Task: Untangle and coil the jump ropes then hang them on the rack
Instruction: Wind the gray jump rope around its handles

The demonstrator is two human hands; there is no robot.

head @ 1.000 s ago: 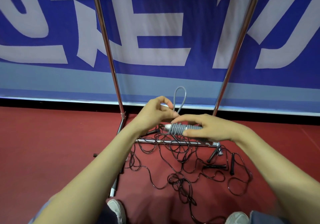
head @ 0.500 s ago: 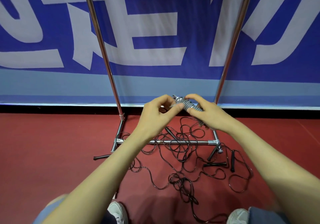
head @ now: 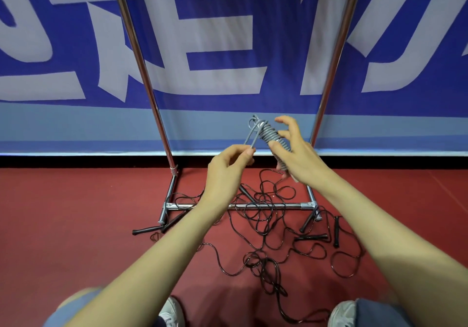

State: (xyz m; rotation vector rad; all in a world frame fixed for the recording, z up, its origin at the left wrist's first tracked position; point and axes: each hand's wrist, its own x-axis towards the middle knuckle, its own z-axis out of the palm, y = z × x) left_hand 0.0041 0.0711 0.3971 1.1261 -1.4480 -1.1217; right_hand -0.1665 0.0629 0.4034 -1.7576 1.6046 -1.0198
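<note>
Red matte floor (head: 76, 225), left hand (head: 225, 172) pinching grey cord (head: 250, 138), right hand (head: 301, 159) gripping its spiral coil (head: 269, 134)

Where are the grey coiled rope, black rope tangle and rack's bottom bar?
grey coiled rope (head: 269, 134), head view, wound coils.
black rope tangle (head: 258, 260), head view, knotted cluster.
rack's bottom bar (head: 296, 205), head view, bare chrome.
</note>
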